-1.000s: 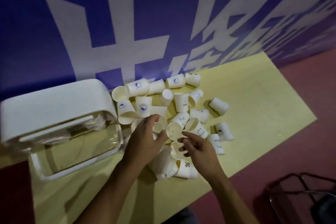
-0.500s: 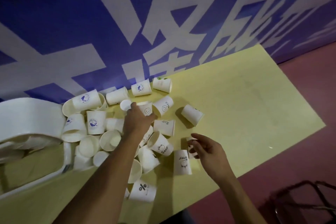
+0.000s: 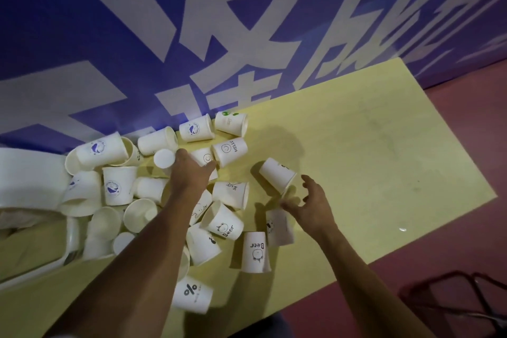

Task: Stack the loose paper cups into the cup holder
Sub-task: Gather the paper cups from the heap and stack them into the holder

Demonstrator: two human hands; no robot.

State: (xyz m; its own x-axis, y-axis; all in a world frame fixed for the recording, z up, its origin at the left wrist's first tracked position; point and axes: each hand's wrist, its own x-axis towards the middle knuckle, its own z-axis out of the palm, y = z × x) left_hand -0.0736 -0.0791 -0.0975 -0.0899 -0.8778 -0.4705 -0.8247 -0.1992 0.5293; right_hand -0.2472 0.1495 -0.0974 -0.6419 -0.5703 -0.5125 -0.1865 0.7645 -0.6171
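Several white paper cups lie scattered on the yellow table (image 3: pixel 356 159), some printed with whales, bears or smileys. The white cup holder (image 3: pixel 27 181) with its clear plastic frame (image 3: pixel 72 236) is cut off at the left edge. My left hand (image 3: pixel 189 170) reaches deep into the pile, its fingers curled around a small smiley cup (image 3: pixel 205 157) next to the "HELLO" cup (image 3: pixel 230 149). To the right of the pile my right hand (image 3: pixel 312 208) is spread open and holds nothing. Its fingertips hover at the top of a lying bear cup (image 3: pixel 278 225), just below a tilted cup (image 3: pixel 277 175).
A blue wall with large white lettering (image 3: pixel 247 35) runs right behind the table. Red floor (image 3: pixel 466 118) lies to the right and front. A dark metal chair frame (image 3: pixel 452 304) stands at the bottom right. The table's right half holds no cups.
The view has swung right, pushing the holder to the left edge. My left hand reached from the near cups to the far smiley cup. My right hand moved right and opened wider.
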